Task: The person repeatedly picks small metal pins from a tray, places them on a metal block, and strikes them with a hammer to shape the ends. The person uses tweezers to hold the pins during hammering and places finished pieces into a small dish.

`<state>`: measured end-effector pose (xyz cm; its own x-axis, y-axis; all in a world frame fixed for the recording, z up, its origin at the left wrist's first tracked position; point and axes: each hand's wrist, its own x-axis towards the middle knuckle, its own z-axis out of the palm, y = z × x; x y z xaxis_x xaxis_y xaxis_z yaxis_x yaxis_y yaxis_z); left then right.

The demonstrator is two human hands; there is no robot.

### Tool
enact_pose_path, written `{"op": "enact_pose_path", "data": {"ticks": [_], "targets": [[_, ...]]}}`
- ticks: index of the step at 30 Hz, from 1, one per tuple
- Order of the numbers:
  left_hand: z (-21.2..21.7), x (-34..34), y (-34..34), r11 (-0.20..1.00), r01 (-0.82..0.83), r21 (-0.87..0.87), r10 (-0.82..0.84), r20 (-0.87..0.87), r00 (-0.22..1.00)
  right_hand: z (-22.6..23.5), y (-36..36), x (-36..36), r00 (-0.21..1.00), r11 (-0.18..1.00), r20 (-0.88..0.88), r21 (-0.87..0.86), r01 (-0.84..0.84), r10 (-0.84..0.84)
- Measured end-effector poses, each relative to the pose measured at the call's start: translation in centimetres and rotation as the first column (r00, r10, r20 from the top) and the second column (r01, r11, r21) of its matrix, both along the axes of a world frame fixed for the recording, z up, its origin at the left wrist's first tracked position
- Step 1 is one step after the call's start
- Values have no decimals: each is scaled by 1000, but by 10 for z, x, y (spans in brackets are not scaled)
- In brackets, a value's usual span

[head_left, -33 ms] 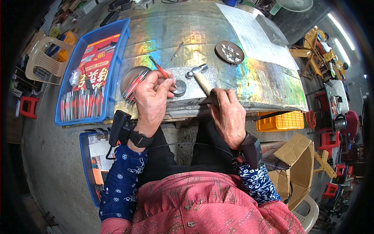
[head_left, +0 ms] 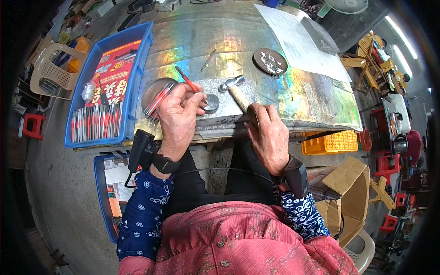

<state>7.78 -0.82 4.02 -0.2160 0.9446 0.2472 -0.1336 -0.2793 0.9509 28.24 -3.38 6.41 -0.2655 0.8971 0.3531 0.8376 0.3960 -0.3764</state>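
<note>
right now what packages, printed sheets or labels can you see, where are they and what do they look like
Red printed package: flat rectangle with yellow and white print, in the blue tray left of the left hand.
Large white printed sheet: on the metal table, upper right, beyond the hammer in the right hand.

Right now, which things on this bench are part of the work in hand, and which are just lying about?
In use:
left hand holding a red-handled tool
right hand gripping the hammer
round metal block
dish of red-handled pieces

Lying about:
dark dish of metal bits
blue tray
paper sheet
yellow crate
</note>
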Motion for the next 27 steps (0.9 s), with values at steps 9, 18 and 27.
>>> {"op": "enact_pose_path", "data": {"ticks": [9, 18, 27], "targets": [[1, 3, -3, 999, -46, -3, 45, -85, 995, -1, 0, 1, 1000, 1000, 0, -21, -8, 8], [7, 7, -8, 964, -108, 242, 217, -489, 845, -7, 3, -2, 979, 996, 185, 61, 71, -81], [11, 9, -9, 957, -132, 258, 247, -489, 837, 73, -10, 7, 960, 984, -247, 147, -99, 133]]}}
